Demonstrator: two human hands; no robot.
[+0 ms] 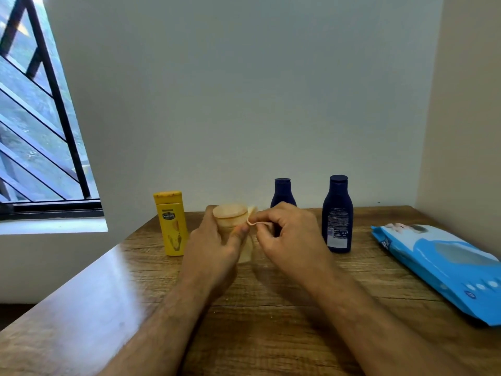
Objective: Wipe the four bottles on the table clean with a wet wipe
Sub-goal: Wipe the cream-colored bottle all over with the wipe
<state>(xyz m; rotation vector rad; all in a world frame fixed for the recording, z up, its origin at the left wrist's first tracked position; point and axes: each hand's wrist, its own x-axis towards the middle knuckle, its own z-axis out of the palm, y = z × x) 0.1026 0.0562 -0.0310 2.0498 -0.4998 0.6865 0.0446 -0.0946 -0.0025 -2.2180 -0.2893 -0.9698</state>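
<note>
I am seeing a wooden table standing against a pale wall, and a window with black bars letting in daylight at the left.

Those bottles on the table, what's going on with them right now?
A person is wiping the bottles. The left hand grips a tan bottle lifted in front of them, while the right hand pinches a wipe against its side. A yellow bottle stands to the left, and two dark blue bottles stand behind and to the right, all untouched on the table. A blue wipes pack lies at the right edge.
</note>
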